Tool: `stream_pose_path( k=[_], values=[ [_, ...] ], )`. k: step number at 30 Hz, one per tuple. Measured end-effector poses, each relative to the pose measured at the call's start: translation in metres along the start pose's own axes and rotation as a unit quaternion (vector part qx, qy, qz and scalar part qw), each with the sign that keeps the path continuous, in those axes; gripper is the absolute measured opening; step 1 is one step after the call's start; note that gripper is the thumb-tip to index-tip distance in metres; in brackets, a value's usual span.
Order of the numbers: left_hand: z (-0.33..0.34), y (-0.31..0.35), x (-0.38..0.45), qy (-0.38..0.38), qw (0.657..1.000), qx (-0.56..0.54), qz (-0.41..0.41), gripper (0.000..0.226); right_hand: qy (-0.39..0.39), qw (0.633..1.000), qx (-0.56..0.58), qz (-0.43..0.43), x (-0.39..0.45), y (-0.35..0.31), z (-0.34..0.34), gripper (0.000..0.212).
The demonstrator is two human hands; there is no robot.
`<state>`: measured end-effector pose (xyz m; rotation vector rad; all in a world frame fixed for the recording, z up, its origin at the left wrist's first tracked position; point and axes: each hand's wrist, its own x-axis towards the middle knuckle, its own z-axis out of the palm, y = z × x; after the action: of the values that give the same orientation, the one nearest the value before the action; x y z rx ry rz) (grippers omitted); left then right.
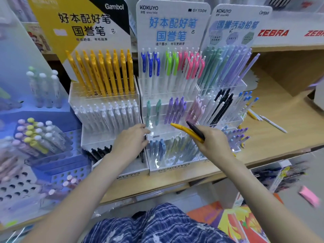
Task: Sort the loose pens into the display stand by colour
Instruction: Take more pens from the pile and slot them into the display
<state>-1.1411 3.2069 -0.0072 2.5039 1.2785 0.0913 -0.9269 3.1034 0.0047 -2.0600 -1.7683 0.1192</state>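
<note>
My right hand (213, 142) grips two pens together, a yellow pen (185, 131) and a black pen (195, 130), their tips pointing up and left in front of the middle stand. My left hand (132, 141) rests against the clear acrylic stand (108, 137) at its lowest tier, fingers curled by a black pen (143, 155) that stands there; whether it grips that pen is hidden. The left stand holds rows of yellow pens (105, 72), white pens (108, 113) and black pens (100, 152). The middle stand (168, 167) holds blue, green, pink, teal and purple pens.
A third stand (226, 102) to the right holds pastel, black and blue pens. Loose pens (273, 123) lie on the wooden shelf (289, 120) at right. A blue tray of round-capped pens (35, 137) stands at left. Packaged goods lie below the shelf.
</note>
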Motion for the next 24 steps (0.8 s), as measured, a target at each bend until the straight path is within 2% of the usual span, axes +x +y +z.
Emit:
stream_pose_path(
  k=[4, 7, 11, 13, 16, 19, 24],
  values=[
    [0.001, 0.003, 0.004, 0.008, 1.000, -0.015, -0.007, 0.034, -0.004, 0.999, 0.008, -0.052, 0.001, -0.005, -0.002, 0.036],
    [0.000, 0.003, 0.005, 0.012, 1.000, -0.019, -0.006, 0.033, -0.013, 0.997, 0.004, -0.071, -0.007, -0.006, 0.002, 0.030],
    [-0.002, 0.012, 0.006, 0.035, 0.998, -0.044, 0.010, 0.030, -0.029, 0.997, -0.004, -0.073, -0.017, -0.002, 0.007, 0.034],
    [-0.001, 0.022, 0.009, 0.035, 0.996, -0.077, 0.032, 0.029, -0.027, 0.999, -0.007, -0.040, -0.018, 0.003, 0.013, 0.032],
    [0.004, 0.037, 0.018, 0.017, 0.995, -0.082, 0.062, 0.032, -0.046, 0.998, 0.004, 0.053, -0.009, 0.005, 0.020, 0.011],
    [0.009, 0.044, 0.027, 0.006, 0.997, -0.038, 0.070, 0.028, -0.086, 0.992, 0.015, 0.092, 0.002, -0.001, 0.022, 0.013],
    [0.020, 0.043, 0.034, 0.020, 0.997, -0.046, 0.064, 0.020, -0.127, 0.982, 0.010, 0.137, 0.013, -0.004, 0.019, 0.018]
  ],
)
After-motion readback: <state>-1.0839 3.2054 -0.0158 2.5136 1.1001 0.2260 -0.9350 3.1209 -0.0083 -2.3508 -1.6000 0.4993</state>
